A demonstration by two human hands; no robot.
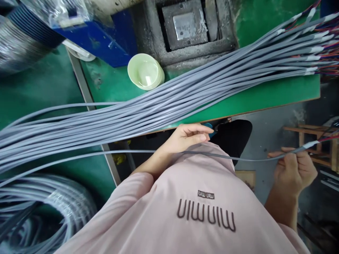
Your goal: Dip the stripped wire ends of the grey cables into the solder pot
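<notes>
Out to the right, my right hand grips a single grey cable near its end, where a white band and thin red wires show. The cable runs left, passing beneath my left forearm. My left hand hovers at the bench edge with its fingers partly curled and apart, holding nothing. Just beyond it, a thick bundle of grey cables lies across the green bench. White-banded ends with red and blue wires fan out at the bundle's right.
Behind the bundle stand a pale green cup, a blue box and a grimy metal pot. Coiled grey cable lies lower left. A wooden stool is at the right.
</notes>
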